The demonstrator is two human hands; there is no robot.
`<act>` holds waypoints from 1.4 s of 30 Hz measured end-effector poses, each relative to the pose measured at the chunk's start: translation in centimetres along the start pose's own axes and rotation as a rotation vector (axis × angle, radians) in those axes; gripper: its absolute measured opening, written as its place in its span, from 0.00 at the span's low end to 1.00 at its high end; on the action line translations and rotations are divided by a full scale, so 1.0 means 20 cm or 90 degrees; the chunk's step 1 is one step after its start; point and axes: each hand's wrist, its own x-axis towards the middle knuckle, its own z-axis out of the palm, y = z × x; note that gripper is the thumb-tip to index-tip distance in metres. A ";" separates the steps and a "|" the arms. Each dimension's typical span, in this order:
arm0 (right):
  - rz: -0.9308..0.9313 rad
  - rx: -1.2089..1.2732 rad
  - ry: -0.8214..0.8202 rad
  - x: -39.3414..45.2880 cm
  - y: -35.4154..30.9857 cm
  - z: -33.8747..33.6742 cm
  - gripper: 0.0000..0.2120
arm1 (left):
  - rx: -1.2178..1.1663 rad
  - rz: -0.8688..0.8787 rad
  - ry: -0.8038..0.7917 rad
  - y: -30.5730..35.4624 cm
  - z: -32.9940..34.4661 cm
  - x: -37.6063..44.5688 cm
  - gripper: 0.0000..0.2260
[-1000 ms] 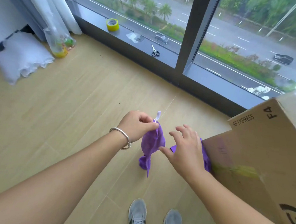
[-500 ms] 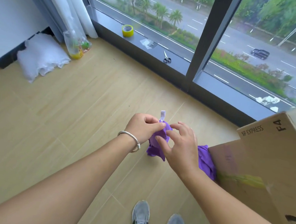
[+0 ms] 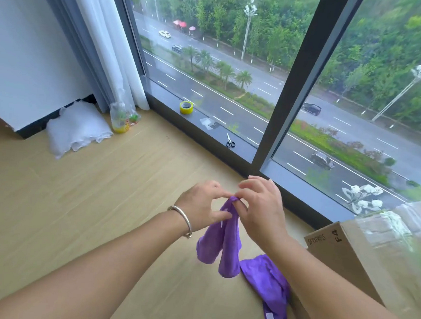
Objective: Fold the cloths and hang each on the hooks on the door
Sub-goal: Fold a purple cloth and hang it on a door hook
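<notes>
Both hands meet over the floor (image 3: 78, 200) — the left hand (image 3: 200, 204) and right hand (image 3: 259, 206) each pinch the top of a purple cloth (image 3: 220, 243), which hangs limp. A second cloth (image 3: 268, 286) droops beside the box (image 3: 346, 254).

A pale wood-plank floor (image 3: 83, 201) runs up to a large window (image 3: 210, 60) with dark frames and a thick dark mullion (image 3: 295, 90). Daylight comes in; outside lie a wet road with cars, palms and green trees. On the dark sill (image 3: 206, 124) sit a yellow tape roll (image 3: 186, 107) and scissors (image 3: 229, 141). A white sheer curtain (image 3: 108, 44) hangs in the corner beside a white wall (image 3: 26, 49). Below it lie a white cushion (image 3: 77, 127) and a clear bag (image 3: 123, 118).
</notes>
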 end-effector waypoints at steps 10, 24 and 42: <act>-0.058 -0.113 0.003 0.19 -0.21 -0.61 0.04 | 0.102 0.072 0.084 0.48 -0.45 0.06 0.07; -0.133 -0.102 -0.176 0.19 -0.54 -0.52 0.06 | 0.134 -0.013 0.180 0.39 -1.09 -0.32 0.06; -0.448 -0.378 -0.405 -0.17 -1.46 -0.21 0.12 | 0.087 -0.569 0.536 -0.07 -1.14 -1.98 0.10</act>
